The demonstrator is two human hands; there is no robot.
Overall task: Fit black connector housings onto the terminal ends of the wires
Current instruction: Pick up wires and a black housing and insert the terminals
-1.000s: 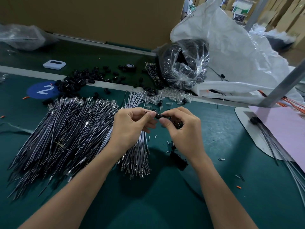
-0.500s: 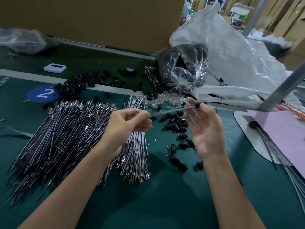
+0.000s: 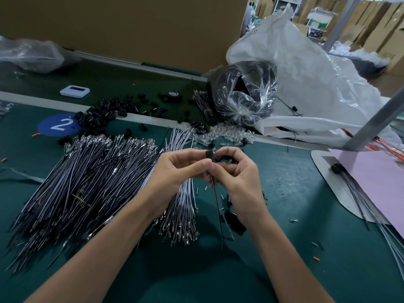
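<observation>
Above the green mat (image 3: 284, 248), my left hand (image 3: 175, 169) and right hand (image 3: 238, 178) pinch a black housing (image 3: 210, 154) onto one wire (image 3: 216, 206). A few seemingly finished wires (image 3: 358, 200) lie right, and the big pile (image 3: 87, 176) waits.

The left hand (image 3: 175, 169) hides the top of the wire (image 3: 217, 212).

I saw a green desk (image 3: 284, 237) crossed by a pale strip (image 3: 32, 100). On it lay a wide fan of dark wires (image 3: 76, 182) with a smaller grey bundle (image 3: 183, 206) just beside it. A heap of loose black housings (image 3: 98, 115) sat near a blue disc marked 2 (image 3: 58, 125). Farther right were clear little parts (image 3: 229, 134), a white device (image 3: 74, 91), a clear bag of black parts (image 3: 242, 92), a big white sack (image 3: 317, 84) and a white board (image 3: 325, 182).
</observation>
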